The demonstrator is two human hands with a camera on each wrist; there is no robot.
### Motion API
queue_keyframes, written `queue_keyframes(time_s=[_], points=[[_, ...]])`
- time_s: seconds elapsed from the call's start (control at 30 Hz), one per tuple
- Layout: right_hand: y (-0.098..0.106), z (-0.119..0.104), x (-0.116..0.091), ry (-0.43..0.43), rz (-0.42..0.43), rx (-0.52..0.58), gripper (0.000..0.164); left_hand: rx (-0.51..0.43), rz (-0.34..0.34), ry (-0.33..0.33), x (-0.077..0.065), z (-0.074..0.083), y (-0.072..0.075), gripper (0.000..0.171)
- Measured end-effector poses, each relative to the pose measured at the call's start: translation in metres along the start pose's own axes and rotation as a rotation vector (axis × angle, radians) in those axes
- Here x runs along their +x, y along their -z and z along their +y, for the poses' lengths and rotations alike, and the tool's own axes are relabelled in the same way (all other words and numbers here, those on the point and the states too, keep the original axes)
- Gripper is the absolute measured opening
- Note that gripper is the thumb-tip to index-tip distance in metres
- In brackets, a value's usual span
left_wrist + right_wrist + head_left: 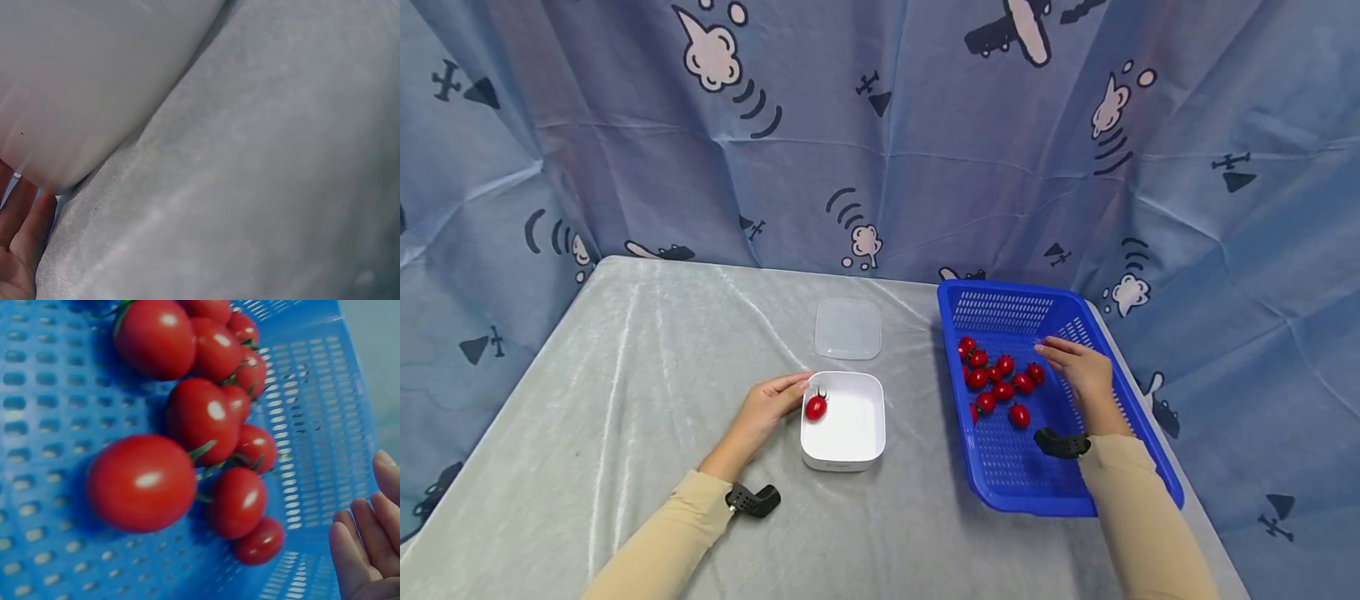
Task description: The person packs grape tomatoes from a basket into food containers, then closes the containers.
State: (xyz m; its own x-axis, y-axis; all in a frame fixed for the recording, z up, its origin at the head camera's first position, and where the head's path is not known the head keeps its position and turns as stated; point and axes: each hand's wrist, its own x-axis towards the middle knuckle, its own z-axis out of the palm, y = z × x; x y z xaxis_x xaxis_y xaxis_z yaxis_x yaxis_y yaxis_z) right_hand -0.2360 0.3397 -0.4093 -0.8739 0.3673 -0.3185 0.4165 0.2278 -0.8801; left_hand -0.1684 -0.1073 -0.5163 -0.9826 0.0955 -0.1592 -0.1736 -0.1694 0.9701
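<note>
Beside the left rim of a white square box [842, 442], my left hand [778, 396] rests with its fingertips at the box's back left corner. In the left wrist view its extended fingers [34, 225] lie against the outside wall. One cherry tomato [816, 407] with a green stem sits inside the box. My right hand [1078, 367] hovers within the blue basket [1022, 500], fingers extended and nothing in them. Several cherry tomatoes [144, 482] lie loose on the basket's slotted floor, mostly along its left side, to the left of that hand.
A clear flat lid [847, 330] lies on the pale cloth-covered table [647, 400] behind the white box. The basket stands at the table's right edge. A blue printed curtain [820, 150] hangs along the back and sides.
</note>
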Motion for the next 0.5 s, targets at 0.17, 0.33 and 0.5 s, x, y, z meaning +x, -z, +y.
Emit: queue_keyframes(time_s=[0.17,0.33,0.5], points=[[0.000,0.008,0.008,-0.074,0.036,-0.005,0.071,0.011,0.000,-0.002,0.000,0.000,0.000,0.039],[0.000,0.015,0.013,-0.075,0.058,-0.044,0.066,0.019,0.004,-0.005,0.000,0.001,0.000,0.039],[-0.002,0.018,0.014,-0.096,0.079,-0.044,0.062,0.013,0.000,-0.011,-0.001,0.001,0.000,0.039]])
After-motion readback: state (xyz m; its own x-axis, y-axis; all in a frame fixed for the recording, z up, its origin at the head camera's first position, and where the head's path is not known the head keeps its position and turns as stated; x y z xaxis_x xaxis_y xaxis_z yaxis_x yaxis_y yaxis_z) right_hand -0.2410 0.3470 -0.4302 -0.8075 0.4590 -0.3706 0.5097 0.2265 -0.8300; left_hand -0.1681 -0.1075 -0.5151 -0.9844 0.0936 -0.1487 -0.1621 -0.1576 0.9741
